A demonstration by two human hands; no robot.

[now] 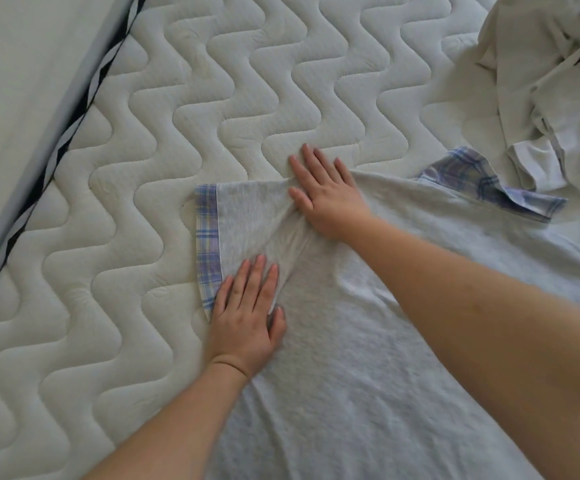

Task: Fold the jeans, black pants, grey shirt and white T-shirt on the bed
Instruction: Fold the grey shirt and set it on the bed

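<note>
Quilted bed (212, 98) bare; grey shirt (368, 341) spread under both hands. Left hand (247, 313) & right hand (326, 195) flat, fingers straight, pressing sleeve smooth, prob. prepping fold. White T-shirt (551, 91) crumpled beyond right fingertips.

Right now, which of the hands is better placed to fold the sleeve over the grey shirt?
Probably the left hand: it lies flat beside the plaid cuff. The right hand presses the sleeve's upper edge.

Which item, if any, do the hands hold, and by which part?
Nothing is gripped. The left hand and right hand press flat on the plaid-cuffed sleeve of the grey cotton shirt.
</note>
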